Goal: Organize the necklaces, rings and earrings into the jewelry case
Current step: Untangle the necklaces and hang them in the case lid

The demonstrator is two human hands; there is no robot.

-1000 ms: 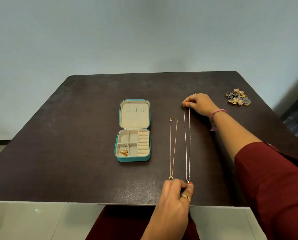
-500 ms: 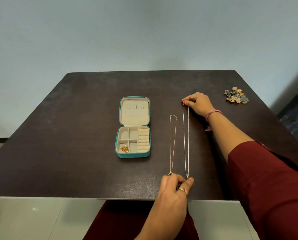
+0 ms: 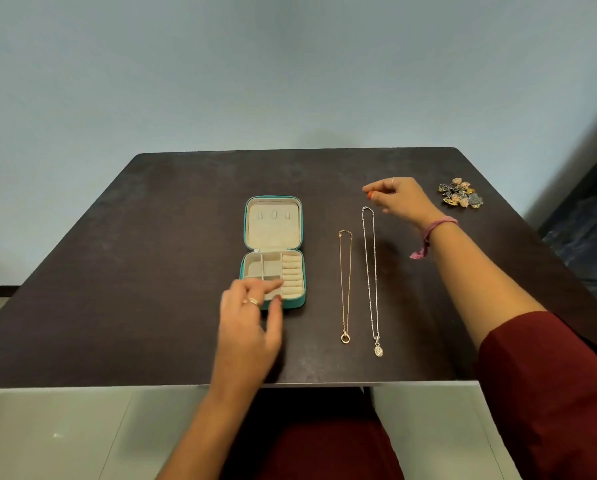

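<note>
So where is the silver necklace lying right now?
In the head view, the silver necklace lies stretched out flat on the table, right of the gold necklace, with neither hand touching it.

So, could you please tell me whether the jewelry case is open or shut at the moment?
Open. The jewelry case lies with its lid folded back flat on the table, showing the cream compartments inside.

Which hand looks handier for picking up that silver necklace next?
Probably the right hand: it hovers open just beyond the silver necklace clasp, while the left hand is over the case.
</note>
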